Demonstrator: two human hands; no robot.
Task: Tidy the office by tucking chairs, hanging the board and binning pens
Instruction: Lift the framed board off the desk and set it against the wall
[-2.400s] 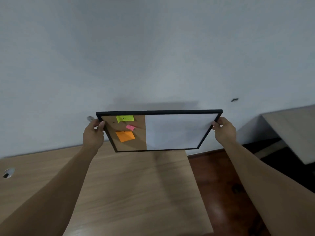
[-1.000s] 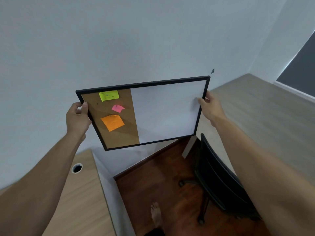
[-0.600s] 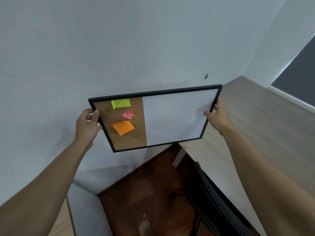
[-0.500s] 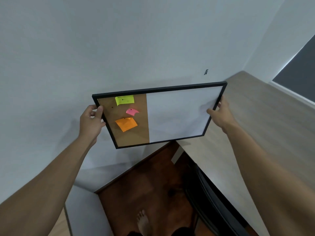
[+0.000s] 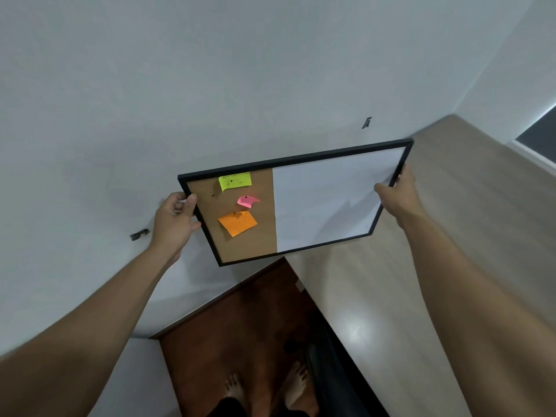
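Observation:
I hold a black-framed board (image 5: 325,203) in the air in front of the white wall, tilted with its right end higher. Its left part is cork with a green, a pink and an orange note pinned on; its right part is white. My left hand (image 5: 173,219) grips the left frame edge. My right hand (image 5: 397,197) grips the right frame edge. Two small dark hooks stick out of the wall: a left hook (image 5: 139,235) beside my left hand and a right hook (image 5: 366,122) above the board's right end.
A light wooden desk (image 5: 391,290) runs along the right, with a black chair (image 5: 328,365) against its near edge. Dark brown floor (image 5: 240,323) lies below, with my bare feet on it. A dark window (image 5: 538,133) is at the far right.
I have turned from the first desk toward the wall gap and the right desk, carrying the board. In the last half second the board dropped slightly and the left wall hook came into view.

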